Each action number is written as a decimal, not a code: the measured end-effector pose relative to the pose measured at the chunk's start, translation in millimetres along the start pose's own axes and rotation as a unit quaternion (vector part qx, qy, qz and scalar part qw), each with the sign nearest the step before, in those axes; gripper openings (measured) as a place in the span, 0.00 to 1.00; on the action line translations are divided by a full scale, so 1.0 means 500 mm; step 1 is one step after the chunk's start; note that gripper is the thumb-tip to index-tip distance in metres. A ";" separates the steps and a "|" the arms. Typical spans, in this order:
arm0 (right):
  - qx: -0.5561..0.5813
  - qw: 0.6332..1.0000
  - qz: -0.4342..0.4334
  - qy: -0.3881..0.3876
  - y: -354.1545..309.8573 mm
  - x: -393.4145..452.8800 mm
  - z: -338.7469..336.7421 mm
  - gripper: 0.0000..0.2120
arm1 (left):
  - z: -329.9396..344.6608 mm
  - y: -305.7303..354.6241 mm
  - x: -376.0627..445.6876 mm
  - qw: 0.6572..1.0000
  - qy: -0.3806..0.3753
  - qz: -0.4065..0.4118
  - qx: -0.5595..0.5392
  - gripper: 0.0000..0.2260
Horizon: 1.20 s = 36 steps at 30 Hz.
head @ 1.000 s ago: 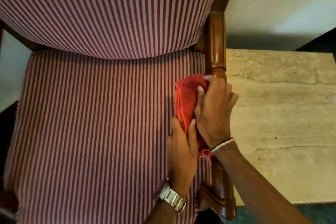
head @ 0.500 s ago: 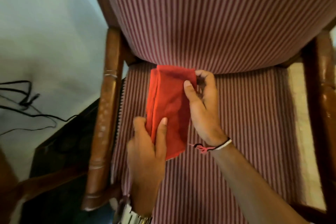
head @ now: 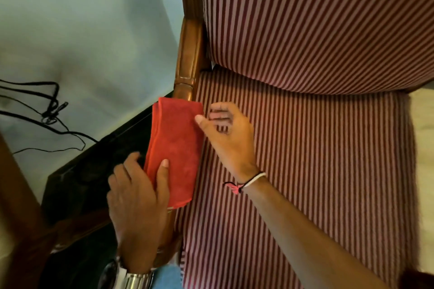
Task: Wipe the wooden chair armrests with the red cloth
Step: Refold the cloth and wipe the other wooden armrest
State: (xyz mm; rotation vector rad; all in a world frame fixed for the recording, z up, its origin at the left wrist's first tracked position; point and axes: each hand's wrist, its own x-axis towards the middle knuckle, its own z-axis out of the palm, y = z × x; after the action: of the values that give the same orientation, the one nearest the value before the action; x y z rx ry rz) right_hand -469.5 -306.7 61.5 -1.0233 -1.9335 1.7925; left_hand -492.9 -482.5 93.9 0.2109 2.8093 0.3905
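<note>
While draped lengthwise over the left wooden armrest (head: 187, 58), red cloth (head: 175, 148): folded into a long pad, top edge just below the turned collar of the rail, lower end hanging past the grip at 6 o'clock. Placed along the rail, presumably so that one stroke covers most of its top.

Left hand (head: 138, 195): at 7 o'clock of the cloth, thumb pressed flat on the red surface, fingers curled round the outer edge toward the dark side; grip closed on the cloth, pinning it to the wood beneath. Likely the working hand for the stroke.

Right hand (head: 229, 134): at 3 o'clock of the cloth, over the striped seat cushion (head: 305, 171); fingers spread and slack, thumb tip just touching the cloth's inner edge. Grip open, holding nothing. Appears placed to steady or square the fold, not to wipe.

Striped backrest (head: 317, 19): at 12 to 2 o'clock, untouched. Black cables (head: 47, 110): at 9 o'clock, well apart. Steel wristwatch (head: 131, 277) on left wrist; cord bracelet (head: 244, 183) on right.

Judged stage: cloth positioned on the left rail, stroke about to start.
</note>
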 end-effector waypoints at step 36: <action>-0.621 0.765 -0.144 -0.090 0.388 -0.124 -0.105 0.32 | 0.067 0.172 0.232 0.949 0.029 0.302 0.088 0.28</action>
State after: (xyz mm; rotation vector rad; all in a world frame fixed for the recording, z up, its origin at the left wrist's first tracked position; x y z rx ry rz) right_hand -336.2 -317.8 -100.9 -0.7143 -3.2003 0.2279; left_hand -583.4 -371.2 56.3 1.1295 2.7798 0.2698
